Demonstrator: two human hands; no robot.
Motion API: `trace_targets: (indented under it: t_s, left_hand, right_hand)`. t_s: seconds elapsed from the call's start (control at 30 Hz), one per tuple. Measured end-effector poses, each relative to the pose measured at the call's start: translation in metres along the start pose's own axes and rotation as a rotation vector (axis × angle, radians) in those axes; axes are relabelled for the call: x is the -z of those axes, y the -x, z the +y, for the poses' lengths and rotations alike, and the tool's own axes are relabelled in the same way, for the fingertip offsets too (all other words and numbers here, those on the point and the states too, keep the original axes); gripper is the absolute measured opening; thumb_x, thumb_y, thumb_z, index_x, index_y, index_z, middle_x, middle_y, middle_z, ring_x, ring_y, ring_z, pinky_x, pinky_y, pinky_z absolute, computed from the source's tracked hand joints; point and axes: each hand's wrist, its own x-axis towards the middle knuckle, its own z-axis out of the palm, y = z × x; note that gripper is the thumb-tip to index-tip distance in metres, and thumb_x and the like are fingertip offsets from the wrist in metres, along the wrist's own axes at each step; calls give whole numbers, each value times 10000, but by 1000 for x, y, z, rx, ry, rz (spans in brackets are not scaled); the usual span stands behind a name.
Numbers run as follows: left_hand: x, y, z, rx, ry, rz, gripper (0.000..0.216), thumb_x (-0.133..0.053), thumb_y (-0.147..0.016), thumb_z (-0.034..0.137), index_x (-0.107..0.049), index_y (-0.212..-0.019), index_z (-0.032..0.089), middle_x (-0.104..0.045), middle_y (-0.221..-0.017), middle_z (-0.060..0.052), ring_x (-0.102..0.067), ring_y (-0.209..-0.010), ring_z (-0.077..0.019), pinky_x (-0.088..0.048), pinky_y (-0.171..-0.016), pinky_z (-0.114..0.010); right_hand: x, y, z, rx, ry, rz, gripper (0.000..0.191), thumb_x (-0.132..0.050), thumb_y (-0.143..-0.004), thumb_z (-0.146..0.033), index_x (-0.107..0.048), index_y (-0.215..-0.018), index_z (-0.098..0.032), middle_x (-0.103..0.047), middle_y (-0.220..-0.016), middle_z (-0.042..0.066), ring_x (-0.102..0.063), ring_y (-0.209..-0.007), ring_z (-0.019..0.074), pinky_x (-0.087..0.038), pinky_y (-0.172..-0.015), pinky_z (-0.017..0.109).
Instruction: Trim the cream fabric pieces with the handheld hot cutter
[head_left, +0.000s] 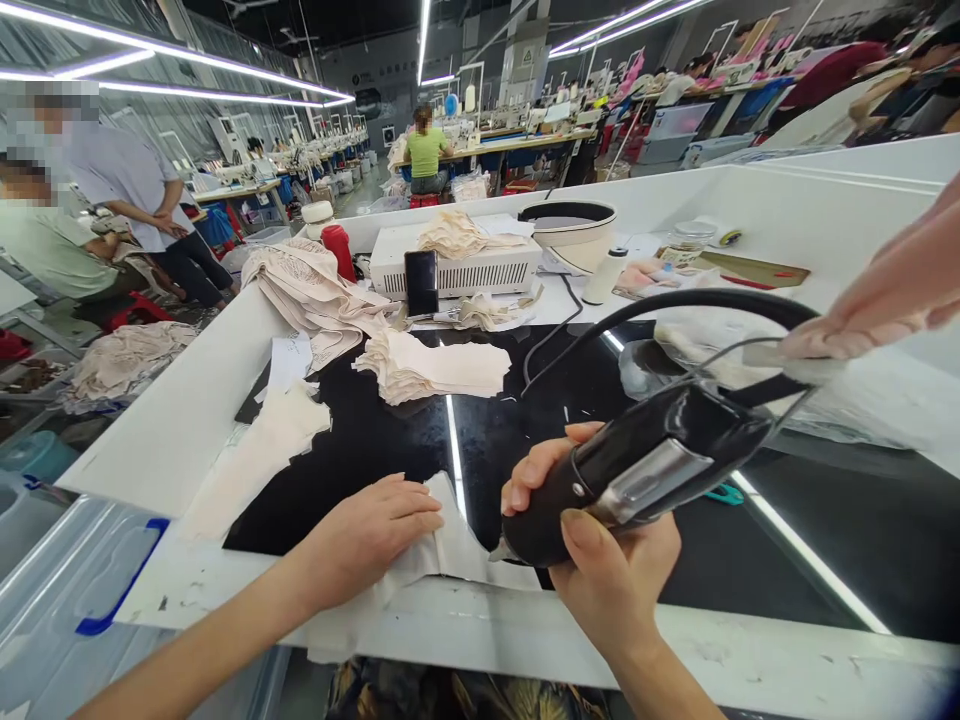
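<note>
My left hand point(367, 535) lies flat, fingers spread, on a cream fabric piece point(450, 550) at the near edge of the black glossy worktop point(390, 440). My right hand point(600, 560) is wrapped round a black electric hand tool point(645, 470) with a silver panel. Its tip touches the fabric just right of my left fingers. A black cable point(675, 305) arcs from the tool's rear to the back of the table.
A stack of cream pieces point(431, 365) and more fabric point(315, 290) lie behind. A white box point(457, 262) with a phone point(421, 282), a bowl point(571, 232) and a red bottle point(337, 250) stand at the back. Another person's hand point(885, 295) reaches in at right. Clear bin point(67, 590) at left.
</note>
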Motion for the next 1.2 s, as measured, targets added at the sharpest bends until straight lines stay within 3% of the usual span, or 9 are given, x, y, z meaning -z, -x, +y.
trace_targets:
  t_s: [0.13, 0.27, 0.57, 0.8, 1.03, 1.2]
  left_hand:
    - [-10, -19, -1, -17, -41, 108, 276, -503, -1004, 58, -592, -1256, 127, -684, -1257, -111, -642, -1205, -210, -544, -1085, -371]
    - [-21, -30, -6, -36, -127, 108, 278, -499, -993, 46, -593, -1241, 129, -693, -1230, -113, -663, -1177, -204, -575, -1039, -335]
    - [-19, -21, -12, -76, -79, 108, 215, -460, -1058, 112, -604, -1218, 105, -682, -1234, -132, -668, -1145, -197, -588, -1018, -322]
    - [-21, -16, -9, -57, -29, 129, 270, -434, -1054, 72, -603, -1259, 119, -676, -1268, -125, -651, -1195, -192, -524, -1122, -403]
    - [-23, -14, -10, -19, -3, 134, 270, -429, -1075, 144, -605, -1279, 151, -666, -1246, -120, -649, -1185, -205, -541, -1095, -406]
    - [-24, -13, -10, -3, 29, 165, 282, -397, -1089, 168, -608, -1277, 158, -648, -1230, -116, -641, -1164, -203, -553, -1075, -380]
  right_hand:
    - [3, 4, 2, -3, 22, -9, 372, -804, -862, -380, -621, -1173, -292, -663, -835, -12, -637, -642, 145, -566, -566, 275]
    - [8, 7, 0, -5, 49, -16, 366, -791, -874, -380, -621, -1187, -292, -661, -835, -8, -635, -649, 148, -564, -581, 283]
    - [16, 10, -5, 5, 79, -14, 389, -801, -862, -404, -618, -1182, -279, -649, -807, -10, -619, -642, 163, -555, -568, 305]
    - [14, 5, -8, -4, 93, 6, 400, -826, -834, -414, -638, -1159, -279, -645, -788, -4, -617, -630, 173, -547, -538, 308]
    - [-8, -26, 17, 69, 24, 103, 365, -839, -819, -368, -640, -1112, -279, -655, -786, -27, -622, -594, 149, -557, -515, 288]
    - [-18, -39, 39, 73, -6, 80, 335, -806, -847, -329, -614, -1113, -264, -673, -802, -38, -627, -593, 128, -557, -539, 268]
